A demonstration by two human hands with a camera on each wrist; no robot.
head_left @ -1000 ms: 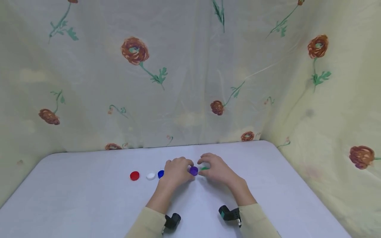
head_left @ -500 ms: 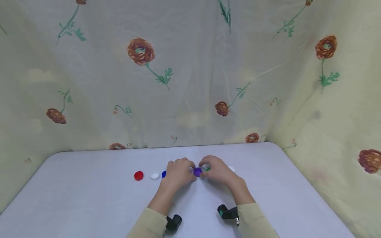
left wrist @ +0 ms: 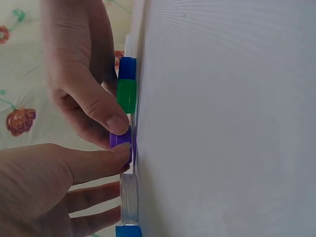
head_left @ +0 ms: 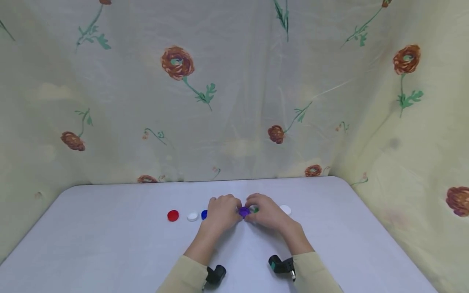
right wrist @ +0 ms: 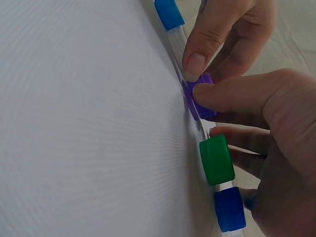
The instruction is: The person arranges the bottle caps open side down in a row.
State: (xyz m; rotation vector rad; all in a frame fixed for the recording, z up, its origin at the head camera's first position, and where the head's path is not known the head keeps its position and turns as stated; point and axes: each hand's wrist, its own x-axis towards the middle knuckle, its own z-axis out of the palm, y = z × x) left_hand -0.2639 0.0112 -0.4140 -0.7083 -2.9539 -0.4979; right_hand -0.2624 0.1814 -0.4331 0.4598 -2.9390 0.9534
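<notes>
At the middle of the white table a small purple bottle cap [head_left: 244, 212] is pinched between my two hands. My left hand [head_left: 221, 211] holds it from the left, thumb on the near side. From the right my right hand [head_left: 266, 211] grips it, and in the right wrist view both thumbs meet on the purple cap [right wrist: 205, 109]. Beyond the right thumb is a green cap [head_left: 255, 210], with a dark blue cap [right wrist: 230, 209] beside it. A clear ribbed cap [left wrist: 129, 198] stands right by my left fingers.
Left of the hands, a red cap [head_left: 173, 215], a white cap [head_left: 192, 216] and a partly hidden blue cap [head_left: 204, 214] form a row. Another white cap [head_left: 285, 209] lies past my right hand. A flowered curtain [head_left: 234, 101] hangs behind the table [head_left: 110, 244].
My right hand has come left to the purple cap, and its fingers now meet it together with the left hand's. The head view has shifted slightly.
</notes>
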